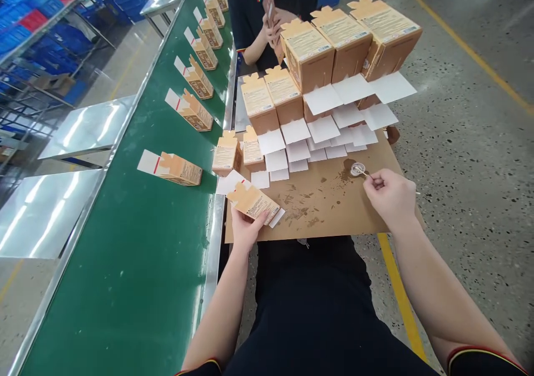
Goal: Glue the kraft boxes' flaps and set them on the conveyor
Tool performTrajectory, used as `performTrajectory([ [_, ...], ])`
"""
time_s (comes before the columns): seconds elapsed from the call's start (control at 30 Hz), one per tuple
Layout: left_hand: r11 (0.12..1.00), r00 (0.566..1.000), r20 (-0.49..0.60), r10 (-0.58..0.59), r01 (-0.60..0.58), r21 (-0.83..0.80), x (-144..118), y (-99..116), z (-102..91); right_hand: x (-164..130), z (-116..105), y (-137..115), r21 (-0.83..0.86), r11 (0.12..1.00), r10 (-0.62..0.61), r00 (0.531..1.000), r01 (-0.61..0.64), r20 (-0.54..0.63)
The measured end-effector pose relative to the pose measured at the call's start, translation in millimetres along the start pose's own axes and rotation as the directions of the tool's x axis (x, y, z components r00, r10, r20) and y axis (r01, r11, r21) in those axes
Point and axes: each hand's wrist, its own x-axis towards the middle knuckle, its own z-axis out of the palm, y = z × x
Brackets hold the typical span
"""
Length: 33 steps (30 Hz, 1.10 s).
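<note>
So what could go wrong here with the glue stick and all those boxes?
The thin stick in the right hand is dipping into the small round glue dish; drips could add to the stains already on the brown cardboard sheet. The left hand holds a small tan carton close to those stains, so it might get smeared. The leaning stack of tan cartons behind could topple if bumped.

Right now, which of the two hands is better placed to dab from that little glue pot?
The right hand, most likely. It holds a thin stick whose tip sits at the small pot on the cardboard sheet. The left hand is busy gripping a small carton, farther from the pot.
</note>
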Motion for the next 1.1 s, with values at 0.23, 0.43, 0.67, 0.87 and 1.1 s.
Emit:
performTrajectory([
  [0.23, 1.0, 0.999, -0.034, -0.002, 0.002, 0.002, -3, 1, 4.9, -8, -1, -4, 0.038, 0.999, 0.008, 0.996, -0.004, -0.084],
  [0.43, 1.0, 1.0, -0.018, -0.017, 0.017, 0.021, -3, 9, 7.7, -72, 27, -78, 0.446, 0.883, -0.206, 0.975, 0.148, 0.083],
  [0.67, 1.0, 1.0, -0.016, 0.026, -0.026, -0.01, -2, 2, 11.7, -121, 77, -121, 0.511, 0.821, -0.42, 0.875, 0.253, 0.241],
  [0.87, 0.998, 0.999, -0.046, 0.027, -0.029, -0.047, 0, -11, 16.7, -104, 70, -105, 0.457, 0.852, -0.381, 0.901, 0.254, 0.209],
  [1.1, 0.96, 0.998, -0.005, 0.064, -0.06, 0.272, -26, 2, 15.0, -88, 36, -85, 0.42, 0.888, -0.215, 0.976, 0.189, 0.014],
])
